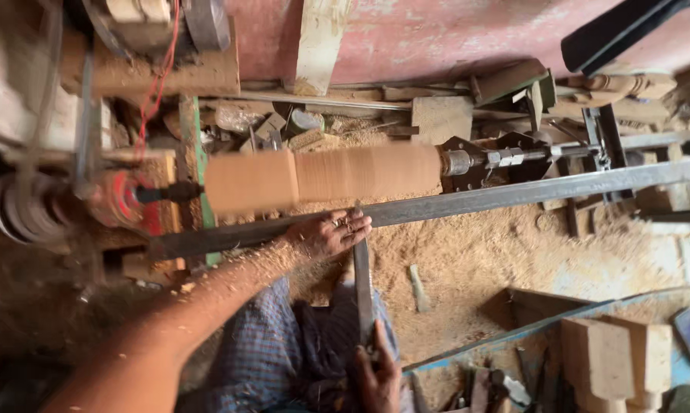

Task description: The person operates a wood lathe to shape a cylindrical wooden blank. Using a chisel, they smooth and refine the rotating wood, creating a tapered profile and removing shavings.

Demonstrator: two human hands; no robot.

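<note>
The lathe (115, 199) spins a long wooden blank (322, 177) across my view, blurred with speed, above the steel rest bar (475, 200). Sawdust (475, 260) lies heaped on the floor beneath. My chisel (362, 283) runs from my lap up to the blank, its tip at the wood near the step in the turning. My left hand (328, 233) is closed over the blade at the bar; my right hand (375, 375) is wrapped round the handle end. The risk, I judge — a catch: the edge digs in and kicks the chisel back, or my left fingers, just beside the spinning wood, get grazed.
</note>
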